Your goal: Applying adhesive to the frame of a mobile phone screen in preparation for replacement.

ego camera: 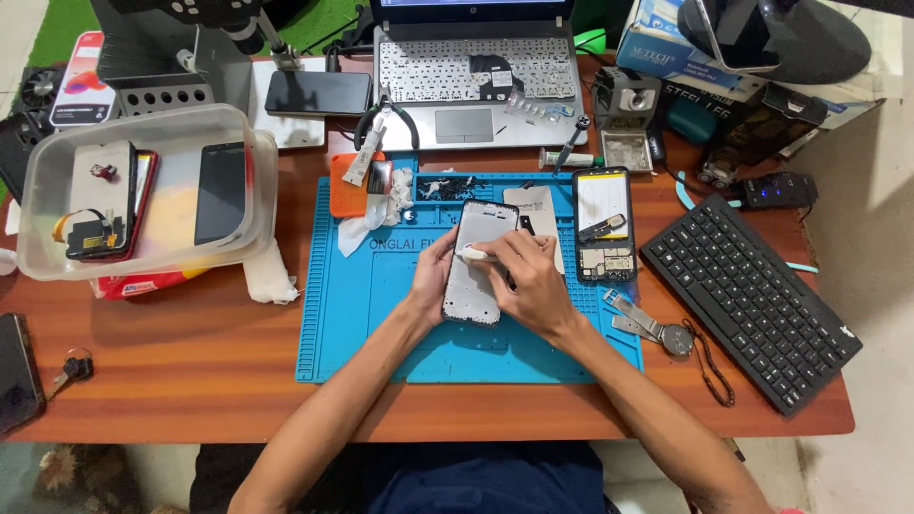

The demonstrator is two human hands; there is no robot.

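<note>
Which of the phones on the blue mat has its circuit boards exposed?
The black opened phone right of the hands, lying untouched; the silver phone frame is held.

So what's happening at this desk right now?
A person is working over a blue repair mat on a wooden desk. The left hand steadies a phone frame lying on the mat, while the right hand presses a small white wad against its upper part. An opened phone with exposed boards lies just to the right, beside a black keyboard.
</note>
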